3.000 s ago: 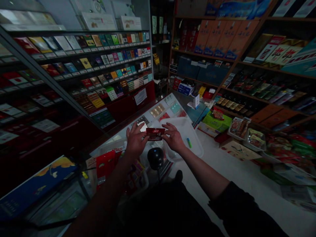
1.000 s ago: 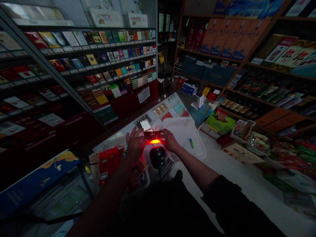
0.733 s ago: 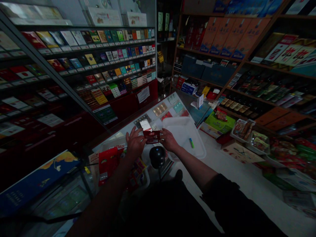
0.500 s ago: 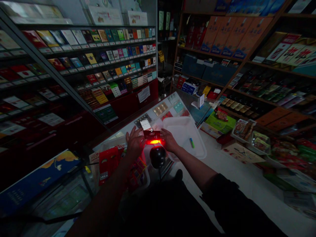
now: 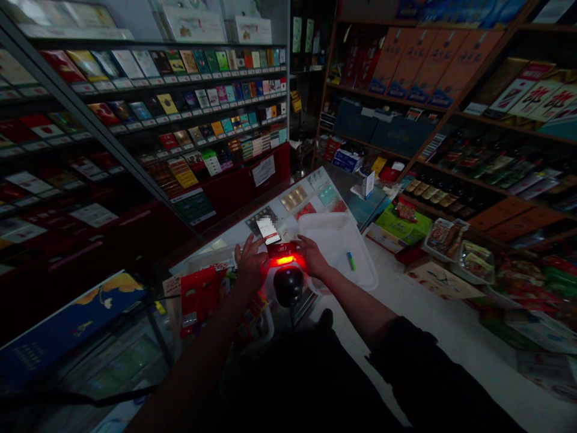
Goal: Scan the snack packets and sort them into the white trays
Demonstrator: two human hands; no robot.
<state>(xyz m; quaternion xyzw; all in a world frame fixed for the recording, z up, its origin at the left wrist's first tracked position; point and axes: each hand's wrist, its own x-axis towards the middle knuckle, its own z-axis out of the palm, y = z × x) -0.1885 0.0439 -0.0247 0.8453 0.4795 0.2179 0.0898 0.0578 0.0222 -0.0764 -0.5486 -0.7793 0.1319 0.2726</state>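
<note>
A small dark red packet [image 5: 280, 248] is held up between my two hands, over the front of a black barcode scanner [image 5: 288, 285]. The scanner's red light glows on the packet's lower edge and on my fingers. My left hand [image 5: 250, 263] grips the left end with its thumb side, other fingers raised. On the right end, my right hand [image 5: 311, 256] is closed with thumb and fingers. Just behind the packet is a phone [image 5: 269, 231] with a bright, partly blurred screen. The packet's print is too small to read.
A white plastic tray [image 5: 367, 270] holding a green-and-blue stick [image 5: 351, 261] lies to the right on the glass counter. At the left stands a bin of red packages [image 5: 198, 294]. Shelves of cigarette packs [image 5: 216, 96] line the back; boxes and bottles [image 5: 478, 156] fill the right side.
The packet has tilted and dropped slightly, showing less of its face. The fingers of my left hand have spread somewhat, and more of the phone behind shows.
</note>
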